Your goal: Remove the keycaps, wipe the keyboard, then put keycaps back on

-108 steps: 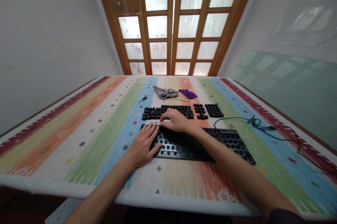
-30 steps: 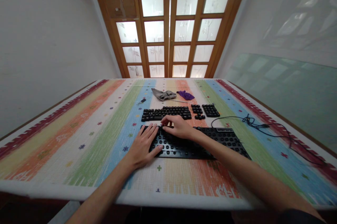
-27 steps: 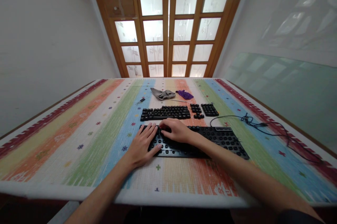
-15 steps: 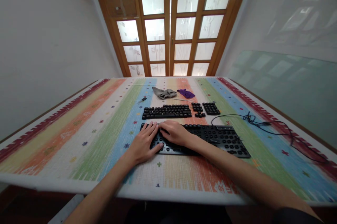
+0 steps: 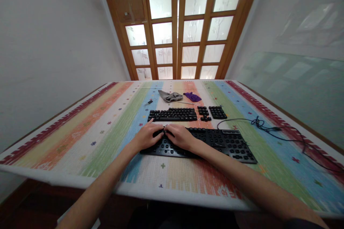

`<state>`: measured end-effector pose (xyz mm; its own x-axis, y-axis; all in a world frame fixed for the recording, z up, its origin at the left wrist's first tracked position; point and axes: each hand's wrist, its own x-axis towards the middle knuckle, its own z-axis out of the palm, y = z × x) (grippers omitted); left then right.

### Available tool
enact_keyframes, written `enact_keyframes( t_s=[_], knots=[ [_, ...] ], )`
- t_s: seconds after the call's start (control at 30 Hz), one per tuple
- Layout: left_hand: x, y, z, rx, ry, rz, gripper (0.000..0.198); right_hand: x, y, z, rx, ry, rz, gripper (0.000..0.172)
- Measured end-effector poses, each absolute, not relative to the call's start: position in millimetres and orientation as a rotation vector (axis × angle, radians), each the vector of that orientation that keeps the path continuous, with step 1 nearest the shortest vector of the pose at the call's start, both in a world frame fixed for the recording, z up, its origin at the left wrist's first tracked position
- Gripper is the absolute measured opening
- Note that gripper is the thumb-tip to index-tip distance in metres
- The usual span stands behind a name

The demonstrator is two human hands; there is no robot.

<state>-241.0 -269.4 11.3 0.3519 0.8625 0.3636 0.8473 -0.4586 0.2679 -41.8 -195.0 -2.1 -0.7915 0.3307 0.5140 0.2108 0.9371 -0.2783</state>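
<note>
A black keyboard base (image 5: 215,143) with most of its keycaps off lies on the striped tablecloth, a row of caps along its top edge. Over its left end is my left hand (image 5: 147,136), fingers bent, the index finger pointing forward toward the loose caps; thumb and fingers come near the top edge. Beside it my right hand (image 5: 178,136) rests on the base with curled fingers at the upper left edge. Anything pinched there is too small to make out. Behind the base, removed keycaps (image 5: 173,115) stand grouped in keyboard order, with a number pad group (image 5: 217,112) at the right.
A grey cloth (image 5: 170,96) and a purple cloth (image 5: 192,96) lie behind the keycaps. Left of them is a small dark tool (image 5: 148,103). A tangled black cable (image 5: 262,124) runs to the right across the tablecloth (image 5: 107,150). A glass-paned door stands beyond.
My left hand has drawn its spread fingers in from the base's left part and bent them near the top edge. My right hand stays almost in place. The view has shifted slightly.
</note>
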Motion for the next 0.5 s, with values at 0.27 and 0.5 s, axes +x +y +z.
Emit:
enact_keyframes(
  t_s=[0.27, 0.5],
  knots=[
    [-234, -251, 16, 2.548, 1.374, 0.978, 0.017, -38, -195, -5, -0.346, -2.440, 0.371, 0.012],
    [-228, -257, 9, 2.496, 1.354, 1.095, 0.018, -37, -196, -10, -0.351, -2.442, 0.354, 0.020]
  ],
)
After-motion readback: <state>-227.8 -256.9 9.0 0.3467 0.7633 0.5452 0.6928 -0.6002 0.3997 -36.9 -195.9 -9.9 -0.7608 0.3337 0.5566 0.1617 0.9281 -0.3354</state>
